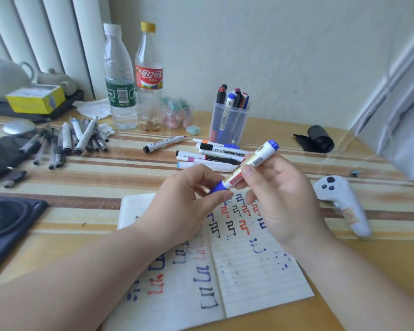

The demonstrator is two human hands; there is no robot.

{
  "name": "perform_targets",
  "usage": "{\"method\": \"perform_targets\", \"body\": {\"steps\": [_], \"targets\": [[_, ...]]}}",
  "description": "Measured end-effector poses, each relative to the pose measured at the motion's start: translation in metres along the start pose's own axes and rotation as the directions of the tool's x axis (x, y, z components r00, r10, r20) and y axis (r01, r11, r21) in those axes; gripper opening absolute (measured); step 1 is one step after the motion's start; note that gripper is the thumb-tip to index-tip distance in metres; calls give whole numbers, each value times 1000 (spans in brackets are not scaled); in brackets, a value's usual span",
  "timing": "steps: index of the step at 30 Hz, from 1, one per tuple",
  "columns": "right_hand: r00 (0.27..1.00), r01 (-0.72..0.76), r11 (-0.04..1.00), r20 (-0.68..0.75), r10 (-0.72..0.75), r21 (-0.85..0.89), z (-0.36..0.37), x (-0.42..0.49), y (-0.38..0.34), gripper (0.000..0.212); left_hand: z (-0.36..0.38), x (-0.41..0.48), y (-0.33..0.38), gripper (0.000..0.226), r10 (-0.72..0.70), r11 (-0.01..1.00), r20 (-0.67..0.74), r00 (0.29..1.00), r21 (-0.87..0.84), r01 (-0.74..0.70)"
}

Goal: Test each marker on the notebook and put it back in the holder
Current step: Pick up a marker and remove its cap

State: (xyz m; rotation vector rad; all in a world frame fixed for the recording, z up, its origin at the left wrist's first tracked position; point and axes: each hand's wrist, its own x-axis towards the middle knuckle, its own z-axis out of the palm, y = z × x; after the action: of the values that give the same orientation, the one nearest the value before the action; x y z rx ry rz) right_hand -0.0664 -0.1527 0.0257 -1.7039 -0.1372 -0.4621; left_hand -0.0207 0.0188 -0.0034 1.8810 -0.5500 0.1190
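Note:
A blue whiteboard marker (256,161) is held tilted above the open notebook (249,271), its blue end pointing up and to the right. My right hand (280,201) grips its white barrel. My left hand (187,201) pinches the blue cap at its lower end. The lined pages carry red, blue and black test marks. A clear plastic holder (227,125) with several markers stands behind, near the wall. Several loose markers (213,156) lie between the holder and my hands, and one black-capped marker (164,144) lies to their left.
Two plastic bottles (134,77) and a jar of pink and green pieces (177,113) stand at the back. A pile of pens (77,139) lies at left, a dark device (7,220) at the left edge, a white controller (344,206) and a black roll (318,138) at right.

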Motion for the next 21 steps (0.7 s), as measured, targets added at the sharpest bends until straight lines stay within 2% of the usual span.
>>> {"method": "perform_targets", "body": {"steps": [2,4,6,8,10,15,21], "targets": [[999,43,995,13,-42,-85,0,2,-6,5,0,-1,2,9,9,1000,4,1000,12,-9],[995,95,984,-20,-99,-152,-3,16,-17,25,-2,0,3,17,2,1000,-2,1000,-17,-2],[978,167,952,-76,-192,-255,-12,45,-30,46,-3,0,3,15,-25,999,-8,1000,-36,25],[951,208,908,-141,-274,-363,-23,85,-36,54,-3,0,5,5,-46,998,13,999,-30,46],[925,190,873,-215,-312,-449,-30,127,-37,54,-3,0,4,9,-39,999,48,998,-1,39],[895,133,870,-319,-311,-474,-32,200,-18,55,-2,0,1,14,-48,999,111,993,9,47],[932,93,846,-253,-260,-526,-21,224,8,51,-1,0,0,15,-60,998,132,989,-11,62]]}}
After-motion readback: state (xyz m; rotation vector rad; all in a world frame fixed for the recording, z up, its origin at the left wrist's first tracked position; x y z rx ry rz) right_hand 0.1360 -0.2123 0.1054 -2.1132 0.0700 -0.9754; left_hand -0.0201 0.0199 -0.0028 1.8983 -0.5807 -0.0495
